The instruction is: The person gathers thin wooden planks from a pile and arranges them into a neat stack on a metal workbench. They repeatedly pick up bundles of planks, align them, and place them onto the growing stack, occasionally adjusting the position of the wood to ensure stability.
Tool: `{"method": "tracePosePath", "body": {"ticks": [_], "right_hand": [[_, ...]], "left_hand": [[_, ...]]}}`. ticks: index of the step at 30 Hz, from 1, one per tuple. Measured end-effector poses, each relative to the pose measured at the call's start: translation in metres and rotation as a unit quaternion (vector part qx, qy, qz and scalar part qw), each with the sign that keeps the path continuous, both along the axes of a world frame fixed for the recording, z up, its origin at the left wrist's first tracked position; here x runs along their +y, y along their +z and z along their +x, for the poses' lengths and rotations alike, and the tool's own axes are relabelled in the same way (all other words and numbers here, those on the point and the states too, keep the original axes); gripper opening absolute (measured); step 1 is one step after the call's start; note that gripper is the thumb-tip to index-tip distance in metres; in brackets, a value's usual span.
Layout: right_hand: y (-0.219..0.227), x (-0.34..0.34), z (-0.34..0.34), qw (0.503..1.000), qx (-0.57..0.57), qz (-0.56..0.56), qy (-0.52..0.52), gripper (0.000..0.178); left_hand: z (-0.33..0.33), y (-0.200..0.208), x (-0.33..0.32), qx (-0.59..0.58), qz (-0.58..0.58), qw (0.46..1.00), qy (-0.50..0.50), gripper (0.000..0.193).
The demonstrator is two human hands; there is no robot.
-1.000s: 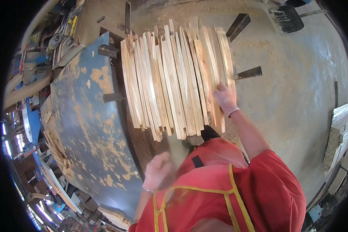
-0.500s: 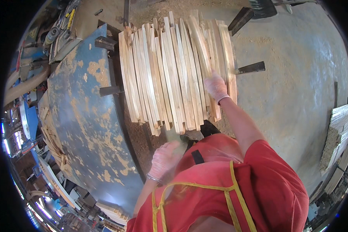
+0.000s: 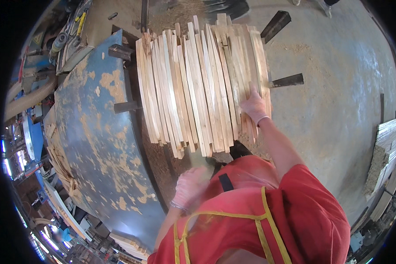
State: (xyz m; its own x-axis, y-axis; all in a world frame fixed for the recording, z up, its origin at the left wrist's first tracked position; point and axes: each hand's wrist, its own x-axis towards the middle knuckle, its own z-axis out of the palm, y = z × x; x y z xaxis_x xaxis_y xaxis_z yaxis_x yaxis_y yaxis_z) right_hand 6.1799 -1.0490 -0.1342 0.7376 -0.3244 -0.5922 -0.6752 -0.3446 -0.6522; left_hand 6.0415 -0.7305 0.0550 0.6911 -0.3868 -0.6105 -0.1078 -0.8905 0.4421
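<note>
A broad row of pale wooden strips [image 3: 198, 88] lies side by side in front of me, their ends uneven. My right hand [image 3: 254, 107], in a light glove, is at the near right part of the row. Its fingers close on a wooden strip [image 3: 236, 81] there, index finger stretched along the wood; the other fingertips are partly hidden. My left hand [image 3: 191, 187], also gloved, is low beside my red apron, apart from the strips. Haze and blur over its fingers hide whether it is open or closed.
Dark metal bars [image 3: 287, 81] stick out on both sides of the row. Left of it stands a worn blue metal panel [image 3: 105, 132] with patches of bare tan. Stacked boards [image 3: 383, 152] lie at the far right, and a ribbed hose [image 3: 33, 97] runs at the far left.
My right hand has moved slightly right and nearer along the strips. The slanted strip on the right now lies straighter among the others. My left hand has barely moved.
</note>
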Motion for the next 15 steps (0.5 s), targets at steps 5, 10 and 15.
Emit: {"method": "tracePosePath", "body": {"ticks": [5, 10, 15], "right_hand": [[0.029, 0.002, 0.007, 0.959, 0.070, 0.260, -0.090, 0.096], [-0.009, 0.015, 0.023, 0.989, 0.064, 0.027, 0.132, 0.106], [0.016, 0.011, 0.027, 0.974, 0.080, -0.068, 0.202, 0.112]], "left_hand": [[0.011, -0.002, -0.008, 0.116, 0.051, 0.992, 0.005, 0.050], [0.016, -0.009, -0.025, 0.020, -0.011, 0.999, -0.046, 0.044], [0.022, -0.021, -0.032, 0.084, 0.006, 0.994, -0.064, 0.059]]}}
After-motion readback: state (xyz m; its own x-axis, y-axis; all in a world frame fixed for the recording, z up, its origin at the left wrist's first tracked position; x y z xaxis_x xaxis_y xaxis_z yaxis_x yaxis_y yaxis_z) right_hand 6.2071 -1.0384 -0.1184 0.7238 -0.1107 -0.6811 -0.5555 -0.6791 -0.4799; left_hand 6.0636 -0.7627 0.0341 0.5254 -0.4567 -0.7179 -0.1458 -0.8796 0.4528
